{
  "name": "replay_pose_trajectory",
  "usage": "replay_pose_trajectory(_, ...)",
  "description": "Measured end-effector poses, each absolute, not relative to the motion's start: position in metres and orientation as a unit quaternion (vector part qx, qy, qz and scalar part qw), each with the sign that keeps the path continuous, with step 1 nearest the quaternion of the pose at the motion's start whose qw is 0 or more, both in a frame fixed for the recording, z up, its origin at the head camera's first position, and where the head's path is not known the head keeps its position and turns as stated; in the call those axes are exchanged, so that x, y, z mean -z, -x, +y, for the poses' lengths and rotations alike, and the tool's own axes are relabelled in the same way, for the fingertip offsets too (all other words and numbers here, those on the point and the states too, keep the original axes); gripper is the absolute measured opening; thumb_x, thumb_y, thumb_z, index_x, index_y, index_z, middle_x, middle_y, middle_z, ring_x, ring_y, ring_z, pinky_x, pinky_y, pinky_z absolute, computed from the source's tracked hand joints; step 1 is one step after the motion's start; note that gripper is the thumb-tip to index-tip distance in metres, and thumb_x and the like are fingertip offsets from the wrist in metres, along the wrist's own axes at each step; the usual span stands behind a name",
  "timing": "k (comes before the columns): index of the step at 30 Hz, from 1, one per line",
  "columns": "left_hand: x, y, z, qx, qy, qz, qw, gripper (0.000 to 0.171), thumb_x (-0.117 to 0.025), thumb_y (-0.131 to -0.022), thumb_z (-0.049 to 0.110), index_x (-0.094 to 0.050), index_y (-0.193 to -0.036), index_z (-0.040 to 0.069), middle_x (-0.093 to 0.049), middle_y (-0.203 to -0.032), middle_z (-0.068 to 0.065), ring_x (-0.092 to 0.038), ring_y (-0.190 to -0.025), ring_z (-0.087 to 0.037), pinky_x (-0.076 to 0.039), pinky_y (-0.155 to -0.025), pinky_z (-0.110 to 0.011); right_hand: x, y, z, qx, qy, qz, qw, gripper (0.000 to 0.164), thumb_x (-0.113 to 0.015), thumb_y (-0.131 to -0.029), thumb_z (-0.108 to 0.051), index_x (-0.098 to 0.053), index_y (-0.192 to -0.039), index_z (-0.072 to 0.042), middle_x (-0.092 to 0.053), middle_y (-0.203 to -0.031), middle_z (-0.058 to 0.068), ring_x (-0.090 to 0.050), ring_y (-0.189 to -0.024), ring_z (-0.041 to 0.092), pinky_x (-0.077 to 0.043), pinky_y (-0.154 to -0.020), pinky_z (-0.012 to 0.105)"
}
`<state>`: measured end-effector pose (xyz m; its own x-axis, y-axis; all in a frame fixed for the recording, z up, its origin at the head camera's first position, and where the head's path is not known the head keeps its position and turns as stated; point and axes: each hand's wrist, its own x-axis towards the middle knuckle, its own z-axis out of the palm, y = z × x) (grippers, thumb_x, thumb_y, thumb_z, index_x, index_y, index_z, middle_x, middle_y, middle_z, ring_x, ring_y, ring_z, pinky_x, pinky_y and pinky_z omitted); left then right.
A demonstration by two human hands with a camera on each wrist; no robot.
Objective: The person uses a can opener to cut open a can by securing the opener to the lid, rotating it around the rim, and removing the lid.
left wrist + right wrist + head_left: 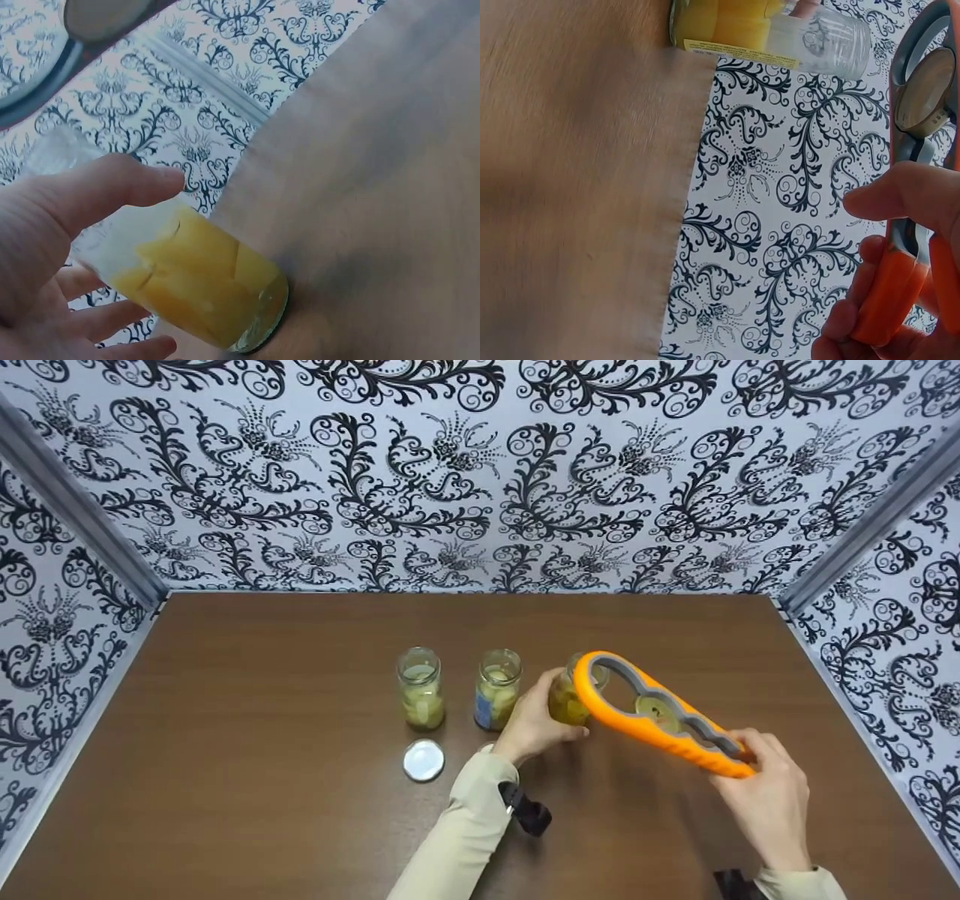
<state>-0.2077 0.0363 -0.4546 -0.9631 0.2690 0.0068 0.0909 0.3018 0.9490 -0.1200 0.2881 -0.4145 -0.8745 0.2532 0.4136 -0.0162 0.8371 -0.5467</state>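
Observation:
My left hand (pixel 536 721) holds a glass jar (pixel 217 281) of yellow chunks in liquid, its thumb on one side and fingers on the other. In the right wrist view the jar's glass mouth is bare, with a yellow label strip along its side. My right hand (pixel 769 791) grips the handle end of an orange and grey jar opener (pixel 626 721), raised above the table. A round gold-coloured lid (pixel 928 94) sits inside one of the opener's grey-lined holes. The opener's wide end overlaps the jar's top in the head view.
Two lidless jars of pale green contents, a left one (pixel 422 697) and a middle one with a blue label (pixel 484 709), stand left of my left hand. A white lid (pixel 424 760) lies in front on the brown table (pixel 262 720). Patterned panels (pixel 480 472) enclose the back and sides.

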Motion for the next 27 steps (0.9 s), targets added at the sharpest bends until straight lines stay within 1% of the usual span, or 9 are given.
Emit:
replay_pose_trajectory(5, 0.451, 0.196, 0.032, -0.56, -0.108, 0.819, 0.066, 0.092, -0.086, -0.068, 0.011, -0.037, -0.145, 0.004, -0.049, -0.139, -0.016, -0.046, -0.126, -0.031, -0.035, -0.105, -0.042, 0.416, 0.119, 0.287, -0.282, 0.065, -0.927, 0.238, 0.029, -0.074, -0.063, 0.006, -0.069, -0.089, -0.006, -0.062, -0.087, 0.006, -0.057, -0.077, 0.029, -0.038, -0.067, 0.041)
replay_pose_trajectory(10, 0.451, 0.186, 0.025, -0.549, -0.099, 0.828, 0.057, 0.093, -0.085, -0.068, 0.009, -0.035, -0.146, 0.0, -0.046, -0.141, -0.018, -0.043, -0.129, -0.032, -0.034, -0.106, -0.041, 0.418, 0.118, 0.286, -0.293, 0.064, -0.926, 0.229, 0.029, -0.075, -0.063, 0.006, -0.069, -0.089, -0.006, -0.062, -0.089, 0.008, -0.058, -0.079, 0.032, -0.039, -0.069, 0.046)
replay_pose_trajectory(13, 0.451, 0.18, 0.02, -0.546, -0.097, 0.83, 0.055, 0.09, -0.084, -0.069, 0.01, -0.036, -0.145, 0.0, -0.045, -0.143, -0.018, -0.042, -0.13, -0.033, -0.034, -0.106, -0.042, 0.419, 0.118, 0.285, -0.294, 0.065, -0.926, 0.227, 0.029, -0.076, -0.063, 0.006, -0.069, -0.089, -0.005, -0.062, -0.089, 0.009, -0.058, -0.079, 0.033, -0.039, -0.069, 0.048)
replay_pose_trajectory(14, 0.45, 0.178, 0.019, -0.545, -0.096, 0.831, 0.056, 0.089, -0.084, -0.07, 0.01, -0.037, -0.144, 0.0, -0.045, -0.142, -0.018, -0.042, -0.13, -0.033, -0.034, -0.106, -0.042, 0.419, 0.118, 0.285, -0.294, 0.065, -0.926, 0.226, 0.029, -0.076, -0.063, 0.005, -0.069, -0.089, -0.006, -0.062, -0.088, 0.009, -0.058, -0.079, 0.032, -0.039, -0.069, 0.046)
replay_pose_trajectory(18, 0.449, 0.169, 0.015, -0.537, -0.101, 0.836, 0.056, 0.082, -0.084, -0.07, 0.012, -0.044, -0.14, 0.001, -0.049, -0.139, -0.016, -0.046, -0.126, -0.033, -0.036, -0.104, -0.043, 0.42, 0.117, 0.283, -0.293, 0.062, -0.927, 0.226, 0.028, -0.077, -0.064, 0.005, -0.069, -0.089, -0.005, -0.061, -0.088, 0.009, -0.058, -0.079, 0.032, -0.039, -0.069, 0.045)
replay_pose_trajectory(21, 0.448, 0.165, 0.011, -0.527, -0.113, 0.84, 0.064, 0.074, -0.085, -0.07, 0.015, -0.05, -0.135, 0.004, -0.053, -0.134, -0.015, -0.049, -0.122, -0.033, -0.039, -0.101, -0.043, 0.42, 0.116, 0.282, -0.291, 0.06, -0.927, 0.228, 0.028, -0.077, -0.063, 0.004, -0.069, -0.088, -0.006, -0.061, -0.087, 0.007, -0.058, -0.078, 0.028, -0.039, -0.069, 0.042)
replay_pose_trajectory(25, 0.448, 0.161, 0.004, -0.505, -0.139, 0.847, 0.087, 0.066, -0.084, -0.071, 0.018, -0.057, -0.13, 0.007, -0.059, -0.125, -0.014, -0.053, -0.117, -0.032, -0.042, -0.097, -0.042, 0.42, 0.116, 0.279, -0.286, 0.056, -0.927, 0.234, 0.029, -0.08, -0.062, 0.003, -0.07, -0.087, -0.009, -0.061, -0.084, 0.002, -0.055, -0.073, 0.017, -0.038, -0.067, 0.03)
replay_pose_trajectory(27, 0.449, 0.159, 0.0, -0.498, -0.152, 0.848, 0.096, 0.062, -0.084, -0.071, 0.019, -0.059, -0.127, 0.008, -0.06, -0.122, -0.013, -0.055, -0.113, -0.031, -0.043, -0.094, -0.039, 0.42, 0.115, 0.278, -0.285, 0.051, -0.927, 0.237, 0.03, -0.081, -0.061, 0.002, -0.07, -0.086, -0.009, -0.06, -0.084, 0.001, -0.054, -0.071, 0.013, -0.037, -0.066, 0.025)
